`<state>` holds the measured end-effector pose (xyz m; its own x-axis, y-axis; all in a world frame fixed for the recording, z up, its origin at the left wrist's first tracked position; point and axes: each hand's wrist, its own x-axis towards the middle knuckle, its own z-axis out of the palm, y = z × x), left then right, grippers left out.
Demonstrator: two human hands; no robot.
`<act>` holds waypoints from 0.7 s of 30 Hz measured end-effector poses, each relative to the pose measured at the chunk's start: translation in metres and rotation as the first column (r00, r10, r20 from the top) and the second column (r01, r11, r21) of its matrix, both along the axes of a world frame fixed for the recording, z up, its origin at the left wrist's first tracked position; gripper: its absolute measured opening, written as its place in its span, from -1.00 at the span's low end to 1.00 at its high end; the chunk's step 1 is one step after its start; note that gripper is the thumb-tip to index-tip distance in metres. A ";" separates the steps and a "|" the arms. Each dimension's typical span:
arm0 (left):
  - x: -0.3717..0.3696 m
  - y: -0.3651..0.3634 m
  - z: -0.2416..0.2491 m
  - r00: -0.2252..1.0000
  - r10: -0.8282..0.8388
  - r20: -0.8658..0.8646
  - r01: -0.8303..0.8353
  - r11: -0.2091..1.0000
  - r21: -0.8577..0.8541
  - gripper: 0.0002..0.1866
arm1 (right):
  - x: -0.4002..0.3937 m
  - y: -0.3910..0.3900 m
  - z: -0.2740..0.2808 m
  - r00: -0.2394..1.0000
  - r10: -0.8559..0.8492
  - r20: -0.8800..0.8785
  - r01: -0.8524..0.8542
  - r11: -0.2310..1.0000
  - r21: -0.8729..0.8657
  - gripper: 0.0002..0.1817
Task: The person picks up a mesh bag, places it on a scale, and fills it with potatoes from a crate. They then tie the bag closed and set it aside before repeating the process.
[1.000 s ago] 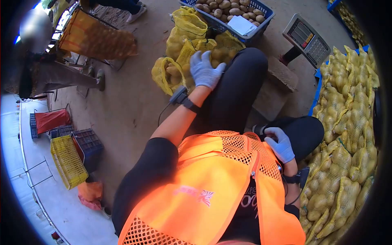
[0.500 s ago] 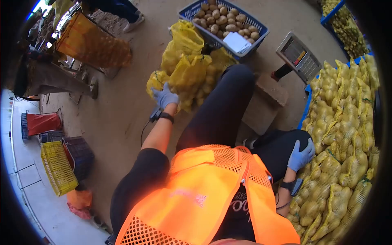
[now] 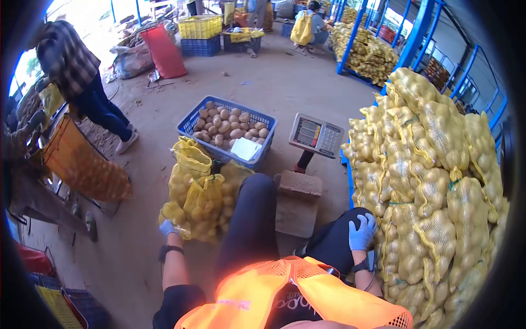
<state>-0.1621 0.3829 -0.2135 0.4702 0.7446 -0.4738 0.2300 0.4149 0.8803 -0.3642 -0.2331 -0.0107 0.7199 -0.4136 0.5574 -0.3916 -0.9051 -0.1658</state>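
My left hand (image 3: 169, 227), in a light blue glove, is at the near left side of a small yellow mesh bag of potatoes (image 3: 174, 214). Its fingers seem closed on the mesh, though partly hidden. More yellow mesh bags of potatoes (image 3: 204, 198) stand upright against that one, between my left hand and my bent leg. My right hand (image 3: 362, 231), gloved alike, lies on my other knee with its fingers spread and nothing in it.
Ahead, a blue crate (image 3: 189, 129) holds loose potatoes and a white paper (image 3: 245, 148). A digital scale (image 3: 316, 134) stands beside it, with a brick-like block (image 3: 300, 183) on its platform. Filled mesh sacks (image 3: 427, 214) are piled at right. A person (image 3: 82, 77) stands at left near an orange sack (image 3: 87, 164).
The view has tilted up, showing more of the floor and the people beyond. My left hand has gone from spread fingers beside the small bag to closing at its edge. My right hand stays on the knee.
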 end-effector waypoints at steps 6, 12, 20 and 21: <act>-0.021 -0.014 0.032 0.935 -0.354 0.020 0.329 0.888 0.322 -0.57 | -0.009 0.005 0.005 0.998 0.014 0.060 -0.012 1.000 -0.024 -0.59; -0.027 -0.008 0.005 0.852 -0.464 -0.242 0.516 0.664 0.541 -0.65 | -0.018 0.021 0.017 0.999 0.024 0.035 -0.021 0.997 -0.068 -0.61; -0.059 0.012 -0.020 0.924 -0.379 0.048 0.369 0.919 0.138 -0.63 | -0.021 0.039 0.028 0.998 0.054 0.019 -0.052 0.992 -0.119 -0.70; -0.071 0.007 -0.007 0.931 -0.349 0.108 0.341 0.936 0.084 -0.63 | -0.021 0.039 0.025 0.997 0.074 -0.010 -0.075 0.990 -0.117 -0.72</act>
